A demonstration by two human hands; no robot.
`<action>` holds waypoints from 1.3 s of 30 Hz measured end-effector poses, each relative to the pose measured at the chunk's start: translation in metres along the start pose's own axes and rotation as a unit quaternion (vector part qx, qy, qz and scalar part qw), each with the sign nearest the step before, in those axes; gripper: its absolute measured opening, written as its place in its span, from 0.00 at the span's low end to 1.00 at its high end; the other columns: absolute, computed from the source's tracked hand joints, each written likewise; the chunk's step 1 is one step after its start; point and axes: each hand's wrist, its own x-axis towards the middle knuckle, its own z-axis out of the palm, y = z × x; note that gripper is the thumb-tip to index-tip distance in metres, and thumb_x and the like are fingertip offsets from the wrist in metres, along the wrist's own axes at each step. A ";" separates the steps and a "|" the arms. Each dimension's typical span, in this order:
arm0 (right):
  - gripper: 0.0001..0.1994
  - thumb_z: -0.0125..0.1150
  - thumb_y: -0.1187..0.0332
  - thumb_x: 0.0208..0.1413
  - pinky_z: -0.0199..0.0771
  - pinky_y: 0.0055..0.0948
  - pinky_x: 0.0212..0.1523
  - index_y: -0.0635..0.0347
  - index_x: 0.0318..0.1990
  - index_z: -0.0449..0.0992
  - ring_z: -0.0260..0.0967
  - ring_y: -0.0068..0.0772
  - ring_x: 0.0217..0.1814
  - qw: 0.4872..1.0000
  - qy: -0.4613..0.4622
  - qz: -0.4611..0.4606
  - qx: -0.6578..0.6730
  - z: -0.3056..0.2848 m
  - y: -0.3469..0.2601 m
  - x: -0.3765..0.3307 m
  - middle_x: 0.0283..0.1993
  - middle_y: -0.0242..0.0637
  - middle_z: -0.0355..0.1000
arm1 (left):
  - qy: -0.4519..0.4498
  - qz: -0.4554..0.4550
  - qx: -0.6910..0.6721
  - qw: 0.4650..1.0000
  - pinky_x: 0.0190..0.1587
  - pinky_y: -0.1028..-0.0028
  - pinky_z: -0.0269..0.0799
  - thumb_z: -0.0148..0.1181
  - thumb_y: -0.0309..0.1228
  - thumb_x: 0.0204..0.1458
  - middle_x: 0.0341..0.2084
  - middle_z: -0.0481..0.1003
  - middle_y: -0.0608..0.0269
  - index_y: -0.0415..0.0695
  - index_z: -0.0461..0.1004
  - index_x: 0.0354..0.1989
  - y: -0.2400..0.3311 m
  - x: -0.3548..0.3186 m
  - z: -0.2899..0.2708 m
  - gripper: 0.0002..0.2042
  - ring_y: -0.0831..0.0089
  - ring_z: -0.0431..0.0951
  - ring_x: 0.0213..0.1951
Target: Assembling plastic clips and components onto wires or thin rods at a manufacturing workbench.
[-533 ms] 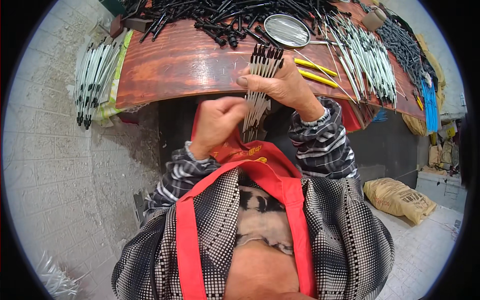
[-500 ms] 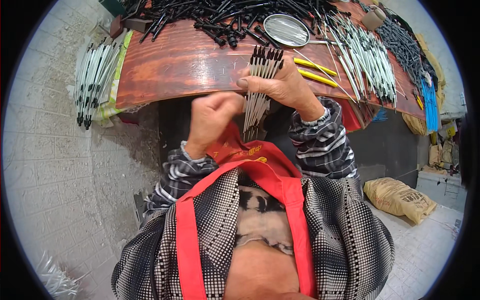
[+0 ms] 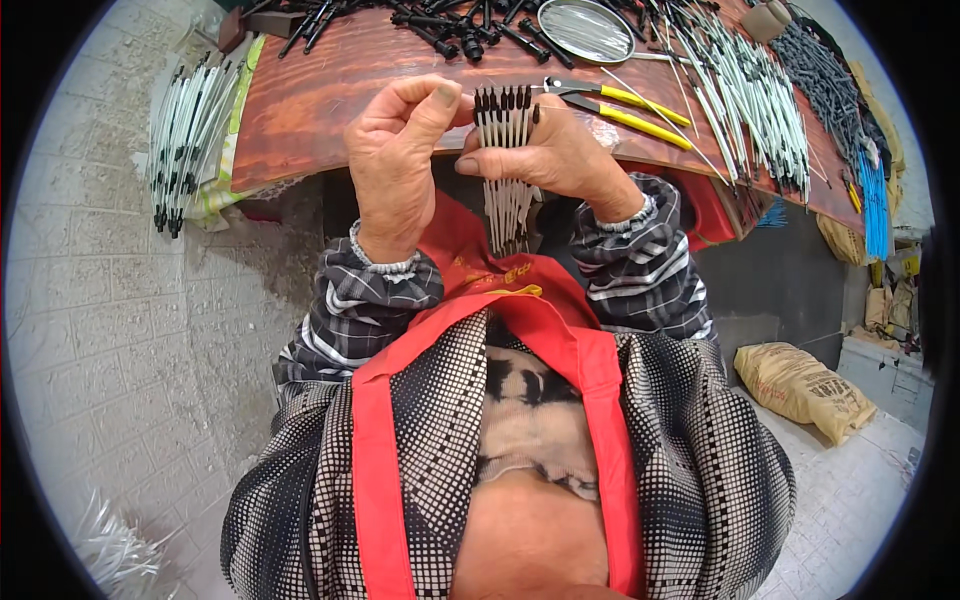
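1. Here's the right hand [image 3: 560, 155], closed firmly round a bundle [image 3: 507, 200] of white rods, thumb laid across the front.
2. That bundle sits right at the table's near edge, black tips pointing away from the person, the other ends reaching down past the edge in front of the red apron [image 3: 373, 450].
3. Over to the left hand [image 3: 400, 165]: it's up beside the black tips, fingers curled, thumb drawn in close to the forefinger. Whether anything is pinched there, I cannot tell.
4. Just beyond the right hand, pliers [image 3: 645, 129] lie on the table [image 3: 310, 120], yellow handles slanting toward the right.
5. Up at the far edge, it's crowded: black parts [image 3: 471, 46] lie scattered, and right by them a round dish [image 3: 602, 60] holds thin, shiny strands.
6. Swing to the table's right side, and loose rods [image 3: 755, 100] spread out in a wide heap, with grey parts [image 3: 810, 80] piled past them and blue rods [image 3: 875, 210] hanging at the right edge.
7. Across at the left edge, more pale rods [image 3: 190, 130] fan out beside a yellow-green cloth [image 3: 212, 208].
8. Down on the floor at right, a tan sack [image 3: 805, 390] lies on its side.
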 end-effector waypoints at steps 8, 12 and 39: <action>0.09 0.73 0.68 0.48 0.67 0.19 0.28 0.63 0.32 0.81 0.67 0.14 0.27 0.999 0.019 0.020 -0.024 0.000 0.010 0.000 0.24 0.26 0.74 | 0.014 0.022 0.008 1.000 0.42 0.78 0.75 0.59 0.28 0.59 0.33 0.79 0.59 0.38 0.74 0.39 -0.004 0.000 0.003 0.06 0.75 0.79 0.36; 0.10 0.73 0.67 0.48 0.67 0.19 0.28 0.63 0.33 0.81 0.67 0.14 0.27 0.999 0.011 0.041 0.007 0.000 0.007 -0.002 0.25 0.26 0.74 | 0.009 0.020 -0.004 1.000 0.42 0.77 0.75 0.57 0.30 0.61 0.33 0.79 0.58 0.38 0.73 0.41 -0.006 -0.001 0.003 0.08 0.74 0.80 0.37; 0.13 0.75 0.75 0.42 0.75 0.27 0.28 0.67 0.36 0.78 0.75 0.37 0.30 0.976 0.013 -0.163 -0.143 0.060 -0.018 -0.138 0.34 0.46 0.78 | -0.026 -0.330 0.172 0.928 0.39 0.79 0.74 0.56 0.32 0.61 0.31 0.81 0.61 0.36 0.78 0.44 -0.065 -0.115 -0.069 0.11 0.78 0.79 0.34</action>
